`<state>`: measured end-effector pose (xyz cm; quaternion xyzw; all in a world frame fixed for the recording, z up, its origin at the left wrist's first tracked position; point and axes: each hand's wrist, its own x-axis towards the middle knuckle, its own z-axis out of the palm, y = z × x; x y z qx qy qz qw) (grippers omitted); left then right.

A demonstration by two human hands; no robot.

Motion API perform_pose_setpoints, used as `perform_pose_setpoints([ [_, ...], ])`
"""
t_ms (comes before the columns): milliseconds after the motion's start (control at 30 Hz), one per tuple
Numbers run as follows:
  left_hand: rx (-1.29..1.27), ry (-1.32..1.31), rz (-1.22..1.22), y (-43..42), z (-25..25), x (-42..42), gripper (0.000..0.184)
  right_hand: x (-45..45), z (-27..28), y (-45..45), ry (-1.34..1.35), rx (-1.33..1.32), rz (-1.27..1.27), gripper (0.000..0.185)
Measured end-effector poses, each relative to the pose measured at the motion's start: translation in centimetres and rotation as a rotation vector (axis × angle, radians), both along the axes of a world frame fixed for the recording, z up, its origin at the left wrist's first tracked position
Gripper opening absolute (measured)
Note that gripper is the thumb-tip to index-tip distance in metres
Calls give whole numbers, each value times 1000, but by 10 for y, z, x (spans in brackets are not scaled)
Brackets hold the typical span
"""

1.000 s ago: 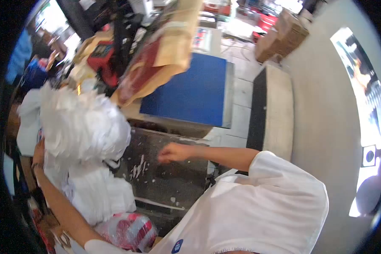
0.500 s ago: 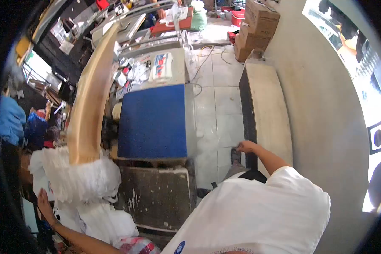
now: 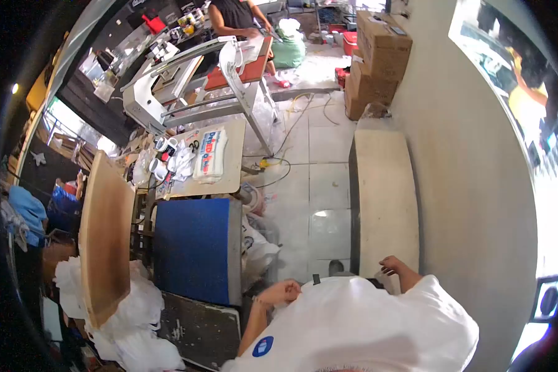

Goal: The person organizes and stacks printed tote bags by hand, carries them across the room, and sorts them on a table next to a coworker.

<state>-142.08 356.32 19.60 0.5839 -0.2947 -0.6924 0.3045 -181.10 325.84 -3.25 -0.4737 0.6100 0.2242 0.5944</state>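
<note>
My left hand (image 3: 283, 291) is in front of my white shirt (image 3: 359, 316), its fingers curled in, with nothing visible in them. Nearest to it are a blue-topped board or table (image 3: 195, 248) and a white plastic bag (image 3: 260, 251) low beside it. My right hand (image 3: 398, 268) hangs by my other side, close to the near end of a long pale bench (image 3: 384, 204). Its fingers are loosely bent and somewhat apart, and no object shows in them.
A tan padded board (image 3: 105, 235) stands at left above white bags (image 3: 130, 322). Ahead are a table with mugs and folded printed cloth (image 3: 211, 155), a metal-framed press (image 3: 229, 62), and a co-worker (image 3: 235, 18). Stacked cartons (image 3: 378, 62) stand by the right wall; a cable (image 3: 285, 164) crosses the tiled floor.
My left hand has left the white bags and come to the front of my shirt. My right hand has shifted down and right. The view has moved, showing the co-worker more fully.
</note>
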Motion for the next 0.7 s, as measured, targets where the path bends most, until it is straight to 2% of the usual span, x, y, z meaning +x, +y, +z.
perform_pose_setpoints([
  [33,-69,48,-48,-22,-32,9,31,13,-5,-15,-48,-40,16,35],
  [100,226,129,192,-61,-110,32,36,32,-9,-30,-94,-65,34,34],
  [167,234,-698,-60,-87,-179,57,47,62,-3,-46,-256,-169,-189,37],
  [200,229,-701,-55,-98,-196,66,47,74,4,-52,-303,-166,-195,37],
  [267,435,-1006,-522,-121,-220,78,54,91,17,-68,-336,-148,-145,37],
  [333,381,-930,-528,-158,-225,92,55,102,20,-89,-374,-136,-76,34],
  [400,338,-853,-528,-189,-231,108,57,92,-2,-108,-365,-158,-181,32],
  [467,293,-799,-344,-208,-242,122,60,75,-2,-120,-276,-193,-315,24],
  [500,324,-779,-276,-218,-286,134,61,42,-50,-128,-167,-242,-203,26],
  [533,353,-758,-204,-229,-325,146,62,6,-105,-121,-226,-193,-429,30],
  [567,380,-739,-132,-241,-355,159,63,0,-88,-113,-101,-303,-446,29],
  [600,391,-732,-155,-260,-308,176,62,-23,-126,-113,-17,-174,-698,26],
  [633,243,-741,-371,-282,-334,204,59,-28,-113,-112,35,-139,-674,22],
  [667,95,-732,-591,-293,-361,223,56,-16,-85,-113,34,-150,-536,21],
  [700,256,-625,-306,-302,-353,245,44,-7,-67,-118,14,-188,-377,21],
])
